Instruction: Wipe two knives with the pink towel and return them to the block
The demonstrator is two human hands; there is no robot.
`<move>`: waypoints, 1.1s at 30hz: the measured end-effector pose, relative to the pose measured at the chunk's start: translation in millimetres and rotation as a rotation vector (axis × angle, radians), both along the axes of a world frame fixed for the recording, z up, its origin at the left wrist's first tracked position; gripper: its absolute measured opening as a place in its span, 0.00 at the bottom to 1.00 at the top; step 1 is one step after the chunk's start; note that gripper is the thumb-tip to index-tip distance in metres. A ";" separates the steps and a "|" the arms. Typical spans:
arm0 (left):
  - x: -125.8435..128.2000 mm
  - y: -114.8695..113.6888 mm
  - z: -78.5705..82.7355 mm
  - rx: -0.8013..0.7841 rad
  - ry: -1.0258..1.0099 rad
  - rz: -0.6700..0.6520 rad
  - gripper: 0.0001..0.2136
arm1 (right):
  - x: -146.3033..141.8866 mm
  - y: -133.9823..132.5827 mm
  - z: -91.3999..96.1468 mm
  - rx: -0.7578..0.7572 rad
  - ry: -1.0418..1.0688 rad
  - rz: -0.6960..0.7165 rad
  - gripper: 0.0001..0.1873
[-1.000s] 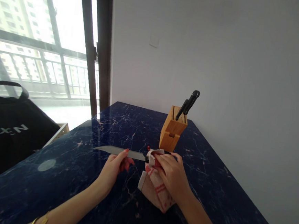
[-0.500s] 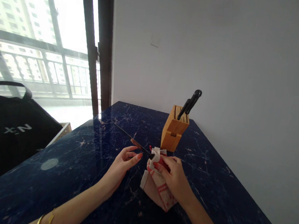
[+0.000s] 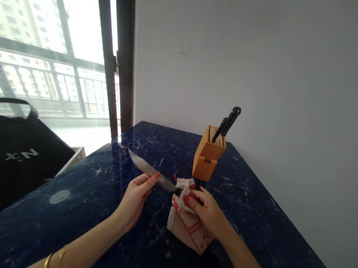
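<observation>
A kitchen knife [image 3: 142, 163] points up and left over the table, the flat of its blade facing me. My left hand [image 3: 135, 196] pinches the blade near its middle between thumb and fingers. Around the knife's black handle lies a white and red towel [image 3: 190, 230], which hides most of the handle. My right hand [image 3: 205, 208] grips the towel at the handle end, and the towel's loose part hangs down toward the table. Beyond the hands stands a wooden knife block [image 3: 203, 169] with two black-handled knives [image 3: 232, 117] in it.
The dark blue marble-patterned table [image 3: 98, 210] runs up to a white wall [image 3: 264, 74]. A round pale mark or disc [image 3: 59, 196] lies at its left. Off the left edge, a black bag [image 3: 19, 154] stands by a crate [image 3: 78, 156] near the window.
The knife has turned from edge-on so that its blade face shows. My left hand has moved left and closed on the blade. My right hand still holds the towel around the handle.
</observation>
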State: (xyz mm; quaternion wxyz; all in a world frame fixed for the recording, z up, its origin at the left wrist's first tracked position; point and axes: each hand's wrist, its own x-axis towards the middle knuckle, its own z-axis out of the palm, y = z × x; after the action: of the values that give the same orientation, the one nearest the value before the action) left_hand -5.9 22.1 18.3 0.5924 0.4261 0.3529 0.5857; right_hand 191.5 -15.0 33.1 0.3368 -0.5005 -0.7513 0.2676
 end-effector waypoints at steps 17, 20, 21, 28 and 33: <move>3.9 -4.5 -6.4 -0.068 0.161 0.097 0.12 | -17.6 -10.5 -3.9 0.483 -0.404 -0.223 0.06; 0.6 -0.8 -4.3 -0.110 0.125 0.122 0.13 | -16.7 -9.4 -3.9 0.475 -0.396 -0.228 0.07; -1.3 1.2 -4.0 -0.126 0.112 0.137 0.13 | -15.5 -9.0 -3.7 0.475 -0.393 -0.233 0.08; -4.8 6.3 -8.6 -0.149 0.105 0.175 0.13 | -8.8 -7.1 -3.2 0.448 -0.402 -0.255 0.08; 3.5 -4.1 -11.1 -0.090 0.151 0.063 0.13 | -15.8 -8.4 -4.3 0.446 -0.374 -0.219 0.06</move>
State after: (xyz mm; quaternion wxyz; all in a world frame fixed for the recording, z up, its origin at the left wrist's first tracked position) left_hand -2.4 18.0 7.2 0.5642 0.4306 0.4357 0.5536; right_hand 175.7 -23.3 28.7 0.3210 -0.5328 -0.7820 -0.0386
